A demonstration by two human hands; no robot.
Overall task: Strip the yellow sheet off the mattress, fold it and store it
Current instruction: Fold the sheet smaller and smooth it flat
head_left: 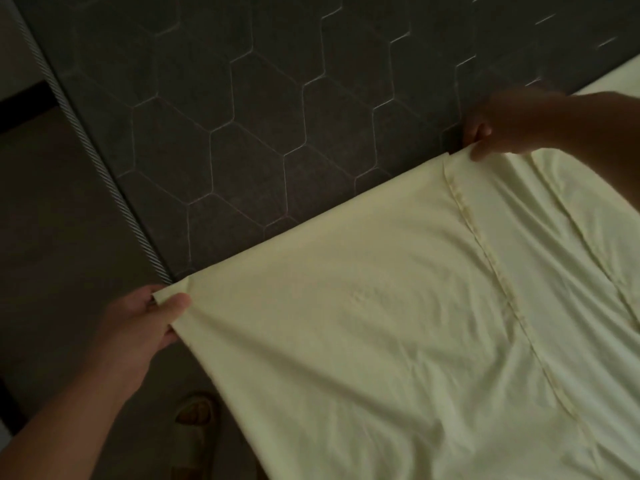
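The pale yellow sheet (398,306) hangs stretched between my two hands, its top edge running from lower left to upper right, with a hemmed seam down its right part. My left hand (149,323) pinches the sheet's left corner between thumb and fingers, just off the mattress corner. My right hand (502,126) grips the upper edge at the right, over the mattress. The dark grey mattress (242,116), quilted in hexagons, lies bare across the upper half of the view. A further strip of yellow fabric shows at the far right edge.
A striped corded piping (90,150) runs along the mattress's left edge. Left of it lies the floor (45,237). A sandalled foot (194,420) stands on the floor at the bottom, partly behind the sheet.
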